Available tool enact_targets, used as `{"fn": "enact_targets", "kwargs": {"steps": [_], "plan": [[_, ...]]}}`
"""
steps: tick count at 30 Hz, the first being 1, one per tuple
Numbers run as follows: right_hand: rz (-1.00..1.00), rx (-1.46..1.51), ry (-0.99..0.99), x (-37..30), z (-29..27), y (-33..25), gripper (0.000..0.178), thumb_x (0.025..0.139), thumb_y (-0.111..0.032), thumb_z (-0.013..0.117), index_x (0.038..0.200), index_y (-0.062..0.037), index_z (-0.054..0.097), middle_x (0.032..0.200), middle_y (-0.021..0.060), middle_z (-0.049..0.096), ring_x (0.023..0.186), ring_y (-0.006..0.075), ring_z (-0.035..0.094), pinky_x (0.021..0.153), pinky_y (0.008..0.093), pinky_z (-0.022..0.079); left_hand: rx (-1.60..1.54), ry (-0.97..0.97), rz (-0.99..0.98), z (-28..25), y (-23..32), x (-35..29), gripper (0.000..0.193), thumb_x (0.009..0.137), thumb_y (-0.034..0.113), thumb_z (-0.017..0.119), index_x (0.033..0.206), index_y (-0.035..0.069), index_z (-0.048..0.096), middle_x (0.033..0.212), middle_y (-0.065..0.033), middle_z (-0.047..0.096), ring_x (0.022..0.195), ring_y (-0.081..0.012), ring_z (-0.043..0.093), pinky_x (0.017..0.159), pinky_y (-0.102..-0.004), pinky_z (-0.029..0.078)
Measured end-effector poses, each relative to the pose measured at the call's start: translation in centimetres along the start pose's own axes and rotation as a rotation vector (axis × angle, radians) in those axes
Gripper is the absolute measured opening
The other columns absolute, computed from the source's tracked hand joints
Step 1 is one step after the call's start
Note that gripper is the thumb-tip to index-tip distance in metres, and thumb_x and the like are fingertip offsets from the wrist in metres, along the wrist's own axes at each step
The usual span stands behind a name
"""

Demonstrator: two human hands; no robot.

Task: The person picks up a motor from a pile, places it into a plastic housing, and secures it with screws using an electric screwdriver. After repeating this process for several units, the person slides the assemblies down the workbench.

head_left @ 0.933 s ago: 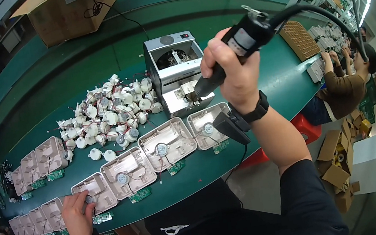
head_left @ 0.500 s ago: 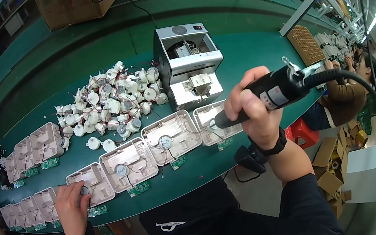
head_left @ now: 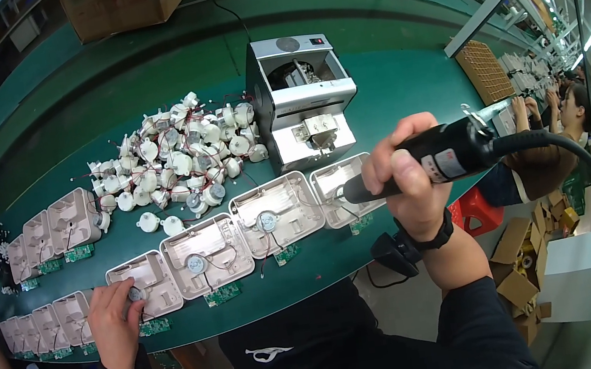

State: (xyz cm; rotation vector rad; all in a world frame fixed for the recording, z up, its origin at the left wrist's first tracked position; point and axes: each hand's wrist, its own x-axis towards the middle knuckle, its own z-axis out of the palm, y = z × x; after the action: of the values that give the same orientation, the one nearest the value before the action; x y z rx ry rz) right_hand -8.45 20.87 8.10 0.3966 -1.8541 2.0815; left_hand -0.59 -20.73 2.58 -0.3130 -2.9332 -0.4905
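Your right hand [head_left: 408, 181] is wrapped tight around a black electric screwdriver [head_left: 429, 160], its tip pointing down at the rightmost white plastic housing [head_left: 338, 189] in the front row, just in front of the grey screw feeder box [head_left: 302, 103]. Your left hand [head_left: 113, 318] lies well to the left of that box, fingers curled and pressing on the small round motor [head_left: 134, 293] at the left edge of another white housing [head_left: 146, 283]. Between those two, two more open housings [head_left: 206, 253] each hold a round motor with thin wires. Left of the feeder box, a heap of loose white motors [head_left: 177, 156] rests on the green bench [head_left: 388, 87].
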Motion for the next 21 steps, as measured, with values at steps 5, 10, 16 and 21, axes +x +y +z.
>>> {"fn": "enact_targets", "kwargs": {"steps": [5,10,16,21], "plan": [[-0.027,0.093,0.041,0.0,-0.4,-2.5,0.03,0.093,-0.023,0.06,0.108,-0.0051,0.042,0.071,0.0056,0.051,0.054,0.0156,0.047,0.054,0.0322,0.044,0.091,0.014,-0.055,-1.7,1.7,-0.5,0.04,0.068,-0.003,0.076,0.108,0.0,0.069,0.102,-0.014,0.069,0.093,-0.0336,0.062,0.08,-0.0411,0.051],[-0.062,0.284,-0.022,-1.0,0.0,-5.1,0.035,0.092,-0.032,0.063,0.107,-0.0078,0.042,0.069,0.004,0.051,0.051,0.016,0.048,0.053,0.0319,0.045,-0.662,-0.108,-0.123,-2.5,8.9,-2.2,0.042,0.07,-0.007,0.074,0.111,0.002,0.07,0.089,-0.0109,0.073,0.076,-0.0217,0.069,0.073,-0.0294,0.054],[0.045,0.438,-0.059,-3.0,1.3,-6.3,0.044,0.088,-0.04,0.071,0.106,-0.0117,0.043,0.069,0.0049,0.053,0.052,0.0188,0.052,0.055,0.0341,0.047,-1.843,-0.536,-0.53,7.5,16.9,1.7,0.032,0.107,0.024,0.049,0.126,0.0,0.06,0.111,-0.0112,0.071,0.091,-0.0163,0.067,0.074,-0.0262,0.051],[0.088,0.462,-0.097,-3.9,1.8,-6.6,0.045,0.087,-0.041,0.073,0.105,-0.0122,0.043,0.068,0.0047,0.053,0.052,0.0193,0.053,0.055,0.0358,0.047,-2.004,-0.621,-0.71,9.0,17.8,2.7,0.032,0.107,0.029,0.05,0.117,0.002,0.064,0.101,-0.0078,0.071,0.082,-0.0139,0.065,0.068,-0.025,0.048]]}}
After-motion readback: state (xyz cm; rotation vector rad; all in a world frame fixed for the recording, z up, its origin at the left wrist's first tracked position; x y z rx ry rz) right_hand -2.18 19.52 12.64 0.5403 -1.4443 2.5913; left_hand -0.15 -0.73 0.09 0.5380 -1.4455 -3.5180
